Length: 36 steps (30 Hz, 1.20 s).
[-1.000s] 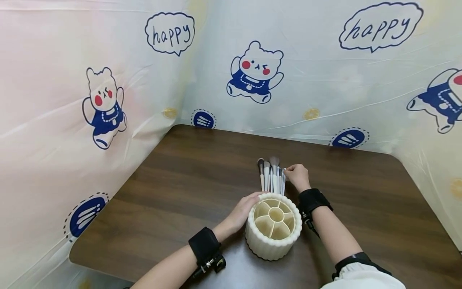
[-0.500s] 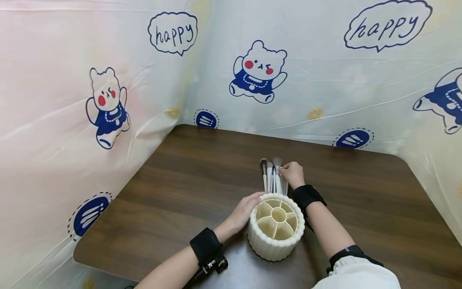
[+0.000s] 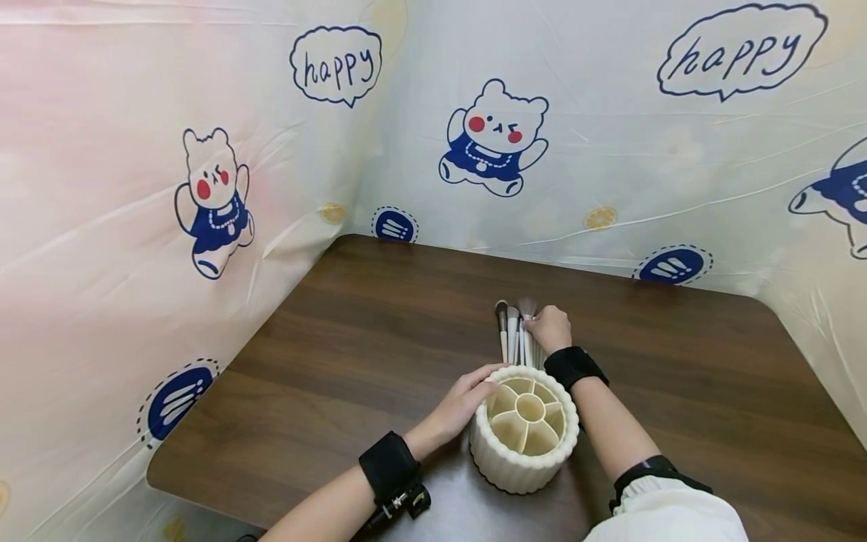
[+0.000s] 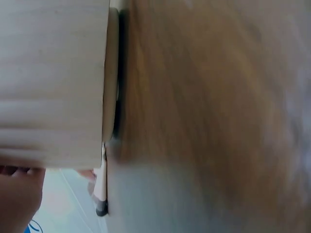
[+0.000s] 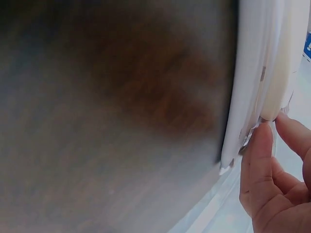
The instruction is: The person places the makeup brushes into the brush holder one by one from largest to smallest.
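A cream, fluted makeup brush holder [image 3: 521,474] stands on the table, its round top split into compartments around a central ring. My left hand [image 3: 460,403] grips its far left rim; in the left wrist view the holder's wall [image 4: 53,82] fills the upper left. Behind the holder lie several makeup brushes [image 3: 512,324] with white handles, their heads pointing away and their lower ends hidden by it. My right hand [image 3: 552,330] is at the right of this bunch. In the right wrist view its thumb and fingertips [image 5: 263,136] pinch a pale brush [image 5: 278,85] beside the others.
The dark wood table [image 3: 379,316] has rounded corners and extends to both sides of the holder. A pale curtain [image 3: 596,143] printed with bears and "happy" bubbles hangs along its back and left edges. Each wrist wears a black strap [image 3: 387,467].
My right hand has shifted left, from the right edge of the brushes onto the bunch. The left thumb has moved onto the holder's rim. The head view has turned slightly left.
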Available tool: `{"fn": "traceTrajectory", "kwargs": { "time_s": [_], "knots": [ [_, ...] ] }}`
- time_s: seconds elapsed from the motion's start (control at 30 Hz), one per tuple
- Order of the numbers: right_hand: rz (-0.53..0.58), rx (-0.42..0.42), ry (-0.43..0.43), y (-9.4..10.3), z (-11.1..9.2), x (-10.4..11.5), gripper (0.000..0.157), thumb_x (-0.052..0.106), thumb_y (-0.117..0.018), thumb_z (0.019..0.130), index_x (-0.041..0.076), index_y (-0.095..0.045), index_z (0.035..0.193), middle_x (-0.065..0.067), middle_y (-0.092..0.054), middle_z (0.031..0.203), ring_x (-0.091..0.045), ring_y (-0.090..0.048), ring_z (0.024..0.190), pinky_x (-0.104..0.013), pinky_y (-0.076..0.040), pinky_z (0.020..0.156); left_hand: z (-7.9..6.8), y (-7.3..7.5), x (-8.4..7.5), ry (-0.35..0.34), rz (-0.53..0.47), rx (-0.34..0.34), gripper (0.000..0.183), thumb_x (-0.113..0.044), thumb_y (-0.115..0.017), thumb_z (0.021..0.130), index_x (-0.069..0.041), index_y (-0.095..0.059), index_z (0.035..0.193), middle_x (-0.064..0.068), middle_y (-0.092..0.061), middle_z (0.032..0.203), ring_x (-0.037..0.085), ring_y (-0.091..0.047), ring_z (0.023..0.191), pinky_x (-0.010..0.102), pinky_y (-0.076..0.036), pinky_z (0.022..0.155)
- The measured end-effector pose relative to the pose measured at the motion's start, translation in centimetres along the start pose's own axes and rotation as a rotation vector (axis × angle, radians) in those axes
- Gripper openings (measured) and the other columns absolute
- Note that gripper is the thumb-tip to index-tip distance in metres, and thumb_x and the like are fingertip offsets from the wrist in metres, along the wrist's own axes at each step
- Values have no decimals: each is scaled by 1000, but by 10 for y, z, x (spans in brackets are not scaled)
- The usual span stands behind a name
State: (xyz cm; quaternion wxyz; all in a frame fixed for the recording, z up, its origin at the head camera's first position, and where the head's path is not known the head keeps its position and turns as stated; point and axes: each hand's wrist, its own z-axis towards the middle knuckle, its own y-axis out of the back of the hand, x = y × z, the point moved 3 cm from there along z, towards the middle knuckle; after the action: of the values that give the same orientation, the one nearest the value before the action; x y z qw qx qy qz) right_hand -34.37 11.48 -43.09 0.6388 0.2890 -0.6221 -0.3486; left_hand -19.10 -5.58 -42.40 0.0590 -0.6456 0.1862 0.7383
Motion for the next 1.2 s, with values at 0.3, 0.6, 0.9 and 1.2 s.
{"fn": "traceTrajectory", "kwargs": {
  "time_s": [0.3, 0.6, 0.9, 1.2],
  "knots": [
    [-68, 6, 30, -1, 0, 7, 37, 18, -70, 80, 8, -47, 53, -11, -54, 58, -32, -60, 64, -44, -50, 62, -2, 4, 0, -49, 16, -126, 40, -13, -47, 90, -6, -61, 127, 14, -65, 125, 14, -59, 109, 14, -46, 87],
    [-84, 0, 59, -4, 0, 12, 44, 17, -70, 80, 11, -39, 50, -6, -48, 53, -34, -61, 65, -45, -51, 64, -3, 21, 1, -15, 28, -172, 39, -13, -49, 89, -6, -63, 125, 12, -65, 125, 20, -57, 115, 14, -43, 90],
    [-70, -22, 35, -6, -1, 8, 45, 16, -68, 81, 11, -36, 51, -19, -61, 65, -40, -64, 72, -47, -51, 61, 2, 51, 7, -3, 45, -269, 39, -11, -48, 89, -3, -63, 124, 15, -64, 126, 25, -55, 121, 24, -43, 98],
    [-85, 10, 21, -9, -6, 17, 40, 18, -69, 86, 9, -45, 55, -9, -49, 55, -35, -62, 65, -37, -45, 54, 3, 91, 11, 50, 45, -395, 39, -10, -46, 91, -1, -61, 126, 16, -61, 130, 26, -54, 124, 36, -42, 104]
  ]
}}
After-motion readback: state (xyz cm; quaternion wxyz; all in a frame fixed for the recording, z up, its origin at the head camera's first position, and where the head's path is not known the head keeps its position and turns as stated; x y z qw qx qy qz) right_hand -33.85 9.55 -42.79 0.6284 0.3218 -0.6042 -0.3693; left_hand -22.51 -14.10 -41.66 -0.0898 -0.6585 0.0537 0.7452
